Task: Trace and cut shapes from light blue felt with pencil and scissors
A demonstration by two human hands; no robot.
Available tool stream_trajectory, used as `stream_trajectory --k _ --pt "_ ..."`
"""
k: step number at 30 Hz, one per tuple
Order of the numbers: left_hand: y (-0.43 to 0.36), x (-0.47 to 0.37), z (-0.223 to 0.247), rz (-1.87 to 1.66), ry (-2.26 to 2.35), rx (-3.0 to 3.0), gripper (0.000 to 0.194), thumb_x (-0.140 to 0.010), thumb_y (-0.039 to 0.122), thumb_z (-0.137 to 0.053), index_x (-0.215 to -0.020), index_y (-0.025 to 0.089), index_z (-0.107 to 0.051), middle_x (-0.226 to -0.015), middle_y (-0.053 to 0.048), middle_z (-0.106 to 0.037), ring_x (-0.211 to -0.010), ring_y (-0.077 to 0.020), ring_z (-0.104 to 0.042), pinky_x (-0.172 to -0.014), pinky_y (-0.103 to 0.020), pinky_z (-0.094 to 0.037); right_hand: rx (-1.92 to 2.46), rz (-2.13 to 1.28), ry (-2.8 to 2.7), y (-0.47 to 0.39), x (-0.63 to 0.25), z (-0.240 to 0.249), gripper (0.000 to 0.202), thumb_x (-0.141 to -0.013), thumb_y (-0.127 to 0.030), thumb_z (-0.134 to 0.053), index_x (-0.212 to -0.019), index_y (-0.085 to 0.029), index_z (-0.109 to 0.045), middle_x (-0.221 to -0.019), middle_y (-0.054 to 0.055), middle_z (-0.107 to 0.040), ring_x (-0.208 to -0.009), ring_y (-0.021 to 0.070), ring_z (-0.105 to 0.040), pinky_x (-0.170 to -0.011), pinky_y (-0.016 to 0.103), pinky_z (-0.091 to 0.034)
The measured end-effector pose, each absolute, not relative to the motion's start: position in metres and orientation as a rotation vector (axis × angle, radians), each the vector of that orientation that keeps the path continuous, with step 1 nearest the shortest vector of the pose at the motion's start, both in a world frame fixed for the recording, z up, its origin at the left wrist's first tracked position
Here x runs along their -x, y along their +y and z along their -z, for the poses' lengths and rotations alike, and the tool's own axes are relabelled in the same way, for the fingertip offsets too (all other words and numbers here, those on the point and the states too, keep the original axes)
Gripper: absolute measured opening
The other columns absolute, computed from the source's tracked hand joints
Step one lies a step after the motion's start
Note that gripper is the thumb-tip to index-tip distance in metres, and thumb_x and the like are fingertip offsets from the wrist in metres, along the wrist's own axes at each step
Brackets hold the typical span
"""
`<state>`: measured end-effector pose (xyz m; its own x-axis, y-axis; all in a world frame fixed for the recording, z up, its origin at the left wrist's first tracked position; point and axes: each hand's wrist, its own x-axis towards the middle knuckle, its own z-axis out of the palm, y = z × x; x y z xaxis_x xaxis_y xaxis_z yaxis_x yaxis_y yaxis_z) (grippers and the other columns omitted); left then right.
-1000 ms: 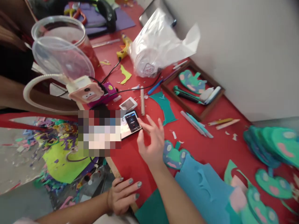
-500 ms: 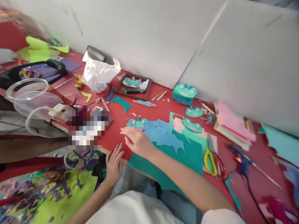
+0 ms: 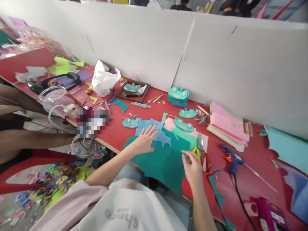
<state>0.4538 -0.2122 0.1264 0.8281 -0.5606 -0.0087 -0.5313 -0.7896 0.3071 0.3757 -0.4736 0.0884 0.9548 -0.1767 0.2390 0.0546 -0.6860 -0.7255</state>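
Note:
My left hand (image 3: pixel 146 140) lies with fingers spread on a light blue, jagged-edged foam sheet (image 3: pixel 165 139), on top of a teal sheet (image 3: pixel 166 168). Above the right part of the teal sheet, my right hand (image 3: pixel 193 165) has bent fingers, a gap by the thumb and nothing visible in them. Just behind it are scissors (image 3: pixel 207 163) with red and yellow handles, partly hidden by the hand. Green frog-face cutouts lie around: one (image 3: pixel 130 122) left of the blue sheet, another (image 3: pixel 184 125) on pale pink and green sheets, and a stack (image 3: pixel 178 96) by the wall.
A glue gun (image 3: pixel 232 158) with its cord lies at right, near pink sheets (image 3: pixel 227 123). A brown-framed tray (image 3: pixel 147 93) with pens and a white plastic bag (image 3: pixel 104 78) stand along the wall. Another person's legs (image 3: pixel 45 138) are at left.
My left hand has risen from the table edge onto the blue sheet. My right hand has moved right, from the blue sheet to beside the scissors. The view has shifted.

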Motion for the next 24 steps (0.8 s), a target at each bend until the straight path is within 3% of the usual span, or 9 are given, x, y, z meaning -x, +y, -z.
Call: stream_trajectory --k 2,4,7,10,14,18,24 --pt "-0.229 -0.466 -0.13 0.36 -0.908 -2.764 0.093 -0.069 0.03 -0.064 -0.148 0.016 -0.017 -0.157 -0.018 -0.006 -0.144 -0.0372 -0.005 -0.11 -0.062 -0.016 2.26 0.332 0.089 -0.481 -0.366 -0.081 0.026 -0.089 -0.034 -0.05 -0.098 -0.017 -0.067 -0.102 0.011 -0.064 -0.087 0.0207 -0.061 -0.072 0.034 -0.052" --pt "-0.24 -0.474 -0.129 0.487 -0.88 -2.777 0.094 -0.066 0.027 -0.066 -0.147 0.014 -0.021 -0.155 -0.023 -0.013 -0.142 -0.0403 -0.013 -0.108 -0.064 -0.019 2.244 0.307 0.063 -0.486 -0.359 -0.075 0.025 -0.09 -0.033 -0.049 -0.099 -0.017 -0.066 -0.103 0.011 -0.065 -0.094 0.0218 -0.061 -0.082 0.037 -0.052" --pt "-0.248 -0.479 -0.122 0.465 -0.762 -2.768 0.077 -0.07 0.014 -0.06 -0.141 0.008 -0.032 -0.148 -0.027 -0.029 -0.137 -0.0394 -0.03 -0.106 -0.058 -0.029 2.263 0.278 0.018 -0.488 -0.355 -0.072 0.025 -0.091 -0.031 -0.046 -0.099 -0.017 -0.066 -0.107 0.011 -0.065 -0.103 0.0225 -0.06 -0.09 0.039 -0.049" --pt "-0.249 -0.48 -0.113 0.35 -0.665 -2.748 0.059 -0.079 0.001 -0.042 -0.137 0.007 -0.039 -0.144 -0.024 -0.038 -0.135 -0.0315 -0.038 -0.107 -0.048 -0.034 2.322 0.292 -0.02 -0.486 -0.352 -0.071 0.025 -0.091 -0.03 -0.046 -0.099 -0.018 -0.067 -0.109 0.011 -0.065 -0.106 0.0228 -0.059 -0.094 0.041 -0.047" --pt "-0.238 -0.482 -0.104 0.257 -0.572 -2.655 0.06 -0.079 -0.004 -0.036 -0.136 0.014 -0.042 -0.139 -0.013 -0.05 -0.128 -0.0204 -0.049 -0.105 -0.032 -0.04 2.348 0.255 -0.041 -0.485 -0.35 -0.073 0.024 -0.091 -0.03 -0.046 -0.098 -0.019 -0.067 -0.112 0.011 -0.064 -0.107 0.0232 -0.058 -0.095 0.042 -0.046" --pt "-0.225 -0.485 -0.096 0.154 -0.421 -2.574 0.053 -0.085 0.001 -0.034 -0.134 0.016 -0.047 -0.125 -0.01 -0.063 -0.109 -0.0205 -0.064 -0.092 -0.031 -0.05 2.296 0.177 0.021 -0.487 -0.352 -0.078 0.028 -0.09 -0.036 -0.047 -0.1 -0.02 -0.067 -0.113 0.011 -0.064 -0.107 0.0248 -0.058 -0.094 0.043 -0.047" --pt "-0.226 -0.48 -0.101 -0.024 -0.427 -2.454 0.058 -0.082 -0.002 -0.031 -0.134 0.019 -0.048 -0.142 -0.006 -0.049 -0.128 -0.016 -0.048 -0.109 -0.032 -0.039 1.967 0.074 0.367 -0.467 -0.364 -0.094 0.04 -0.085 -0.051 -0.05 -0.104 -0.019 -0.065 -0.115 0.013 -0.065 -0.103 0.0267 -0.062 -0.087 0.041 -0.05"
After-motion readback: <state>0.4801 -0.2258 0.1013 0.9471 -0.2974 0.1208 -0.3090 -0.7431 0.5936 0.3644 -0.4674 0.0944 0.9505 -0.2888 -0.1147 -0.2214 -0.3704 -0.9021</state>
